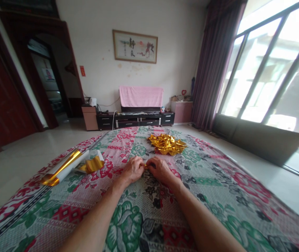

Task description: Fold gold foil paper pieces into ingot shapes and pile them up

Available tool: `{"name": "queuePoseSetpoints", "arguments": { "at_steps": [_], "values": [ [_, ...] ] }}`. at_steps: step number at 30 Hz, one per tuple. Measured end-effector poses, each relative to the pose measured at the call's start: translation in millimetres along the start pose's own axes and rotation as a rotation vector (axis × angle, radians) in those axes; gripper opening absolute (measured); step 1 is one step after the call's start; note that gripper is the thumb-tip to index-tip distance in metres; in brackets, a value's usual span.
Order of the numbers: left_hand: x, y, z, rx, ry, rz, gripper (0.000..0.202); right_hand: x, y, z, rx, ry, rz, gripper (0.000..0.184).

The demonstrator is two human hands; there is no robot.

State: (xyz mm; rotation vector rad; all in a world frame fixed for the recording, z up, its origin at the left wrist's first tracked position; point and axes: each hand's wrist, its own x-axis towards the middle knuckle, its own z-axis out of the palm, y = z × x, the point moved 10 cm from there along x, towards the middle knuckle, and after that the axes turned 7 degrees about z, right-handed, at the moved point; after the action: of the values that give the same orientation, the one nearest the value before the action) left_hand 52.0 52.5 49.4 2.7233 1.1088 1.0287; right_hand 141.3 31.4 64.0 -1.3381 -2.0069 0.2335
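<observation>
My left hand point(133, 168) and my right hand point(160, 169) meet just above the patterned cloth point(128, 224). Both are closed, fingers pinching a small piece of gold foil paper point(146, 167) between them; most of it is hidden by the fingers. Just beyond my right hand lies a heap of folded gold foil paper pieces point(167, 143). To the left of my left hand, a curled stack of gold foil paper point(94, 164) rests on the cloth, beside a roll of gold and white foil paper point(65, 168).
The floral cloth covers a broad rounded surface. Beyond it stand a low black cabinet point(139, 119) and a screen-shaped thing under a pink cloth point(141, 96). A purple curtain point(212, 66) and large windows point(270, 77) are on the right, a doorway point(47, 77) on the left.
</observation>
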Motion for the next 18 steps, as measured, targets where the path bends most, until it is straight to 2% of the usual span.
{"name": "queuePoseSetpoints", "arguments": {
  "at_steps": [5,12,18],
  "values": [
    [-1,-4,0.2,0.008,0.025,-0.029,0.013,1,1,0,-0.024,0.01,0.03,0.017],
    [0,7,-4.1,-0.01,-0.033,0.008,0.012,1,3,1,-0.015,0.008,0.038,0.016],
    [1,-1,1.3,0.054,-0.038,-0.051,0.013,1,2,1,-0.026,-0.007,0.033,0.02]
  ]
}}
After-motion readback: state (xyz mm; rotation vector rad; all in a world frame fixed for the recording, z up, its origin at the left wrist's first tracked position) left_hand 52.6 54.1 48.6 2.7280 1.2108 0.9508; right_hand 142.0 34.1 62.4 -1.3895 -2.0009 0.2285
